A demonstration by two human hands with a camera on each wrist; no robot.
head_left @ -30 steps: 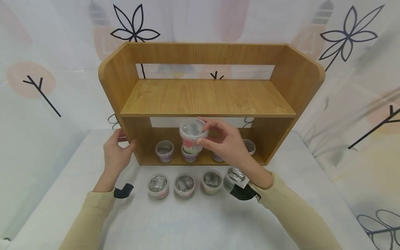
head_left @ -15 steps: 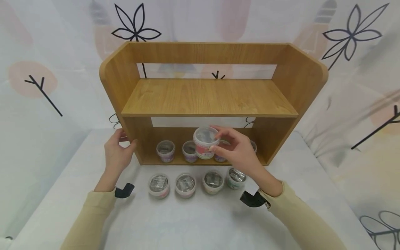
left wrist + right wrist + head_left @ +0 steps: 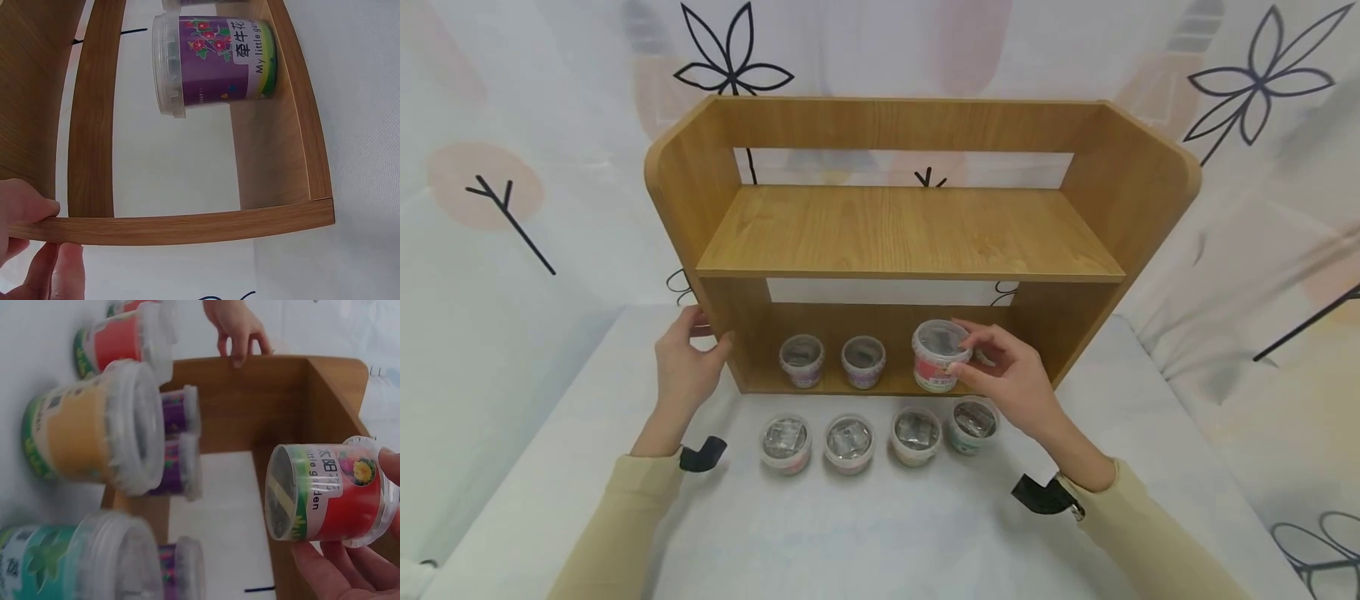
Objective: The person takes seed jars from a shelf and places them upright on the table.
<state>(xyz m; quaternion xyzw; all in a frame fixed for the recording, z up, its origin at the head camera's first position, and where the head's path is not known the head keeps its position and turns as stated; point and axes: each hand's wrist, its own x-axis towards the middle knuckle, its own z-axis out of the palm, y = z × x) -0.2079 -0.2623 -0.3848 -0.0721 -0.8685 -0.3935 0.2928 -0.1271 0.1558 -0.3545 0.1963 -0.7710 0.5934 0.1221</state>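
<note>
My right hand point(image 3: 1003, 375) pinches a small clear plastic cup with a red label point(image 3: 934, 367) near its lid, in front of the shelf unit's lower opening. In the right wrist view this red-labelled cup point(image 3: 344, 494) lies sideways in the picture, thumb and fingers at its lid end. My left hand point(image 3: 688, 362) grips the left side panel of the wooden shelf unit point(image 3: 910, 237); the left wrist view shows thumb and fingers on either side of the panel's edge point(image 3: 187, 228). Purple-labelled cups point(image 3: 802, 362) stand in a row on the lower shelf, some hidden behind the right hand and held cup.
Several lidded cups stand in a row on the white-covered table point(image 3: 820, 542) before the shelf, among them a teal-labelled cup point(image 3: 50, 565) and an orange-labelled cup point(image 3: 75, 431). The upper shelf board point(image 3: 910, 233) overhangs the lower row. Patterned cloth point(image 3: 497, 350) hangs behind.
My right hand has carried the red-labelled cup rightward and downward, from over the second purple cup to in front of the third. The left hand stays on the side panel.
</note>
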